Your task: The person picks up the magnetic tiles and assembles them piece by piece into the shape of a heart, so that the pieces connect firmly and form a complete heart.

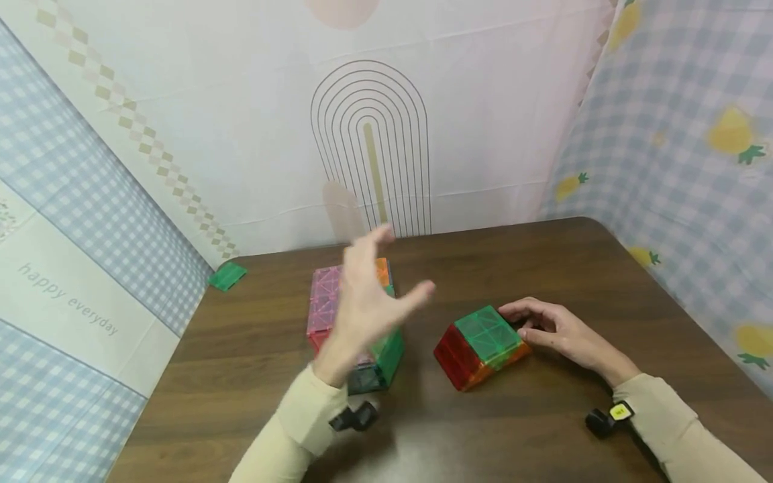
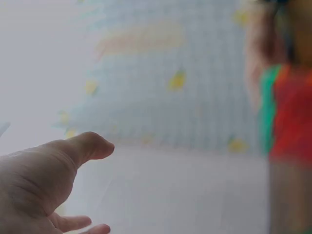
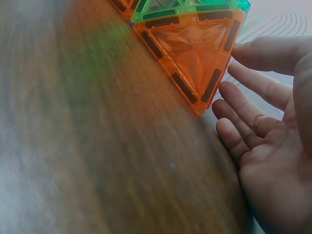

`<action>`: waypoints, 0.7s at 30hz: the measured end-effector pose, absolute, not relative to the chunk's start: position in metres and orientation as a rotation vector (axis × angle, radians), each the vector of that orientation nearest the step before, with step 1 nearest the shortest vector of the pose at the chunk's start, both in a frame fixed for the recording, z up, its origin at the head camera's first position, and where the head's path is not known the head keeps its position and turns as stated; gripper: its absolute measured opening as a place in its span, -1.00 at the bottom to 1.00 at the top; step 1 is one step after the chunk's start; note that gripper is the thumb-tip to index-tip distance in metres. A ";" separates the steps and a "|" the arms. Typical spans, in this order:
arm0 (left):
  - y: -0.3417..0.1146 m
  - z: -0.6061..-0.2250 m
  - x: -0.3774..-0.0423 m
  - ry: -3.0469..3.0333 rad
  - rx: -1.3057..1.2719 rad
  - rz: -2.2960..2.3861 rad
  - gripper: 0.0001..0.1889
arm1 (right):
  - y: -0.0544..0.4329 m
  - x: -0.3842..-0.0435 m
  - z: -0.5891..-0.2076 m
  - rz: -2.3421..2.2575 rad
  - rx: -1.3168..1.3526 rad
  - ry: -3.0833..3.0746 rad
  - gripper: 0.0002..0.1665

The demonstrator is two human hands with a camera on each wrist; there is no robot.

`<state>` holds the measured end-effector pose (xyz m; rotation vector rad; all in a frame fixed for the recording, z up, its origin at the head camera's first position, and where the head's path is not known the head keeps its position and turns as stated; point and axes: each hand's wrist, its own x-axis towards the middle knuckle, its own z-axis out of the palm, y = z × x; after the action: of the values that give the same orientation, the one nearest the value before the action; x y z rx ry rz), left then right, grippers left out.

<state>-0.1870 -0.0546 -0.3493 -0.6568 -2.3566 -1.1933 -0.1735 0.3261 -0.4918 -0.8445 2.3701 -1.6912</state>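
Note:
My left hand (image 1: 365,302) is raised, thumb spread wide from the fingers, with nothing in its grasp. In the head view it covers part of a larger block of translucent magnetic tiles (image 1: 325,302), with pink, orange, green and dark tiles showing. To the right sits a smaller magnetic-tile block (image 1: 488,334) with a green top, a red side and orange triangles. My right hand (image 1: 558,332) rests at its right side, thumb and fingertips right at the edge. In the right wrist view, those fingers lie loosely extended beside an orange triangular tile (image 3: 192,53).
A loose green tile (image 1: 227,276) lies at the far left corner of the brown wooden table (image 1: 483,261). Patterned cloth hangs behind the table and on both sides. Each wrist carries a small black camera (image 1: 600,423).

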 end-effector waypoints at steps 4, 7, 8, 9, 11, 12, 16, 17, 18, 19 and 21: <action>-0.102 -0.337 -0.215 -2.248 -0.448 -1.153 0.03 | 0.328 -0.173 -0.492 -1.694 -0.824 2.380 -0.48; -0.136 -0.342 -0.236 -2.220 -0.309 -1.114 0.01 | 0.329 -0.173 -0.494 -1.703 -0.806 2.383 -0.48; -0.148 -0.345 -0.243 -2.219 -0.268 -1.102 0.01 | 0.329 -0.173 -0.494 -1.707 -0.800 2.382 -0.49; -0.159 -0.349 -0.249 -2.224 -0.224 -1.089 0.01 | 0.329 -0.172 -0.495 -1.709 -0.795 2.380 -0.49; -0.180 -0.359 -0.261 -2.243 -0.151 -1.061 0.01 | 0.329 -0.172 -0.495 -1.716 -0.786 2.374 -0.50; -0.192 -0.365 -0.267 -2.254 -0.115 -1.048 0.01 | 0.329 -0.172 -0.496 -1.721 -0.782 2.370 -0.50; -0.239 -0.389 -0.288 -2.334 0.032 -1.002 0.06 | 0.328 -0.172 -0.495 -1.732 -0.786 2.353 -0.51; -0.252 -0.395 -0.291 -2.367 0.062 -1.006 0.08 | 0.327 -0.173 -0.495 -1.731 -0.788 2.351 -0.51; -0.264 -0.402 -0.295 -2.400 0.093 -1.009 0.11 | 0.327 -0.173 -0.494 -1.731 -0.790 2.349 -0.51; -0.276 -0.409 -0.298 -2.435 0.122 -1.017 0.14 | 0.327 -0.174 -0.494 -1.731 -0.791 2.349 -0.50; -0.299 -0.423 -0.303 -2.499 0.163 -1.041 0.18 | 0.327 -0.175 -0.493 -1.729 -0.793 2.349 -0.51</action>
<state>-0.3031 -0.2990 -0.4235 0.1634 -2.4994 -1.0414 -0.1746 0.3269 -0.4933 -0.7927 2.3486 -1.7291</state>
